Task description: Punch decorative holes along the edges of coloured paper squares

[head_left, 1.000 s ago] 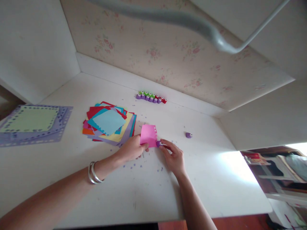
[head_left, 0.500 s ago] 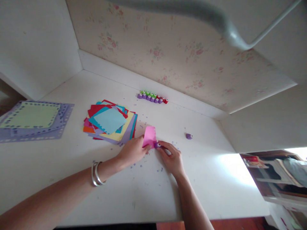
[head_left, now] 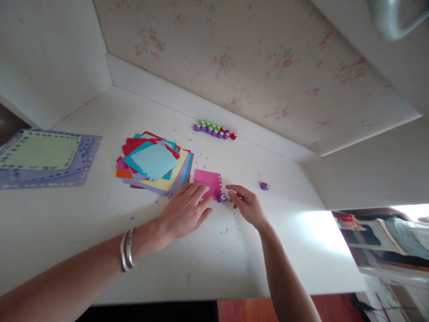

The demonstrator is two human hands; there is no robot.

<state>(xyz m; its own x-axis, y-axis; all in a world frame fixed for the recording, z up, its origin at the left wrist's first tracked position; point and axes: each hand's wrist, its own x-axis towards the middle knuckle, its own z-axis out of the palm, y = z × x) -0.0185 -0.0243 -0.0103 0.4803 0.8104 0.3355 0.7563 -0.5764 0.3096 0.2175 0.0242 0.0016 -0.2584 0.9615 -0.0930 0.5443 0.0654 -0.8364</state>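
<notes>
A pink paper square [head_left: 205,179] lies on the white desk, with small punched notches along its right edge. At its lower right corner sits a purple punch [head_left: 221,197], touched by neither hand. My left hand [head_left: 187,209] rests over the paper's lower left part, fingers spread, two silver bangles on the wrist. Just right of the purple punch, my right hand [head_left: 245,203] hovers with thumb and fingers apart and nothing between them.
Left of the hands lies a pile of coloured papers [head_left: 154,161]. Green, red and purple punches [head_left: 215,129] line the back wall. Another purple punch [head_left: 265,186] is at the right. Punched purple and green sheets [head_left: 45,152] lie far left; paper bits are scattered about.
Both hands have opened, letting go of the pink paper and the purple punch. The paper now lies flatter, and my right hand has moved slightly right. The view has shifted a little.
</notes>
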